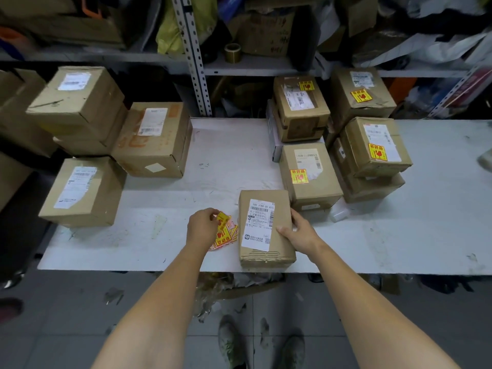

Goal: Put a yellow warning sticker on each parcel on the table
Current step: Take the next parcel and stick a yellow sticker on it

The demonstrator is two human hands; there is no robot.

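A cardboard parcel (266, 251) with a white shipping label and no yellow sticker lies at the table's near edge. My right hand (299, 231) grips its right side, thumb on top. My left hand (202, 226) pinches a yellow warning sticker (223, 217) just left of the parcel, above a strip of yellow stickers (226, 237) lying on the table. Several parcels at the right, such as the nearest one (310, 174), carry yellow stickers. Three parcels at the left, such as the front one (82, 191), show only white labels.
The white table (399, 235) is bare at its middle and right. Metal shelving (191, 54) packed with boxes and bags rises behind it. A tape roll (232, 52) sits on the shelf. My feet (262, 344) stand on a littered tile floor.
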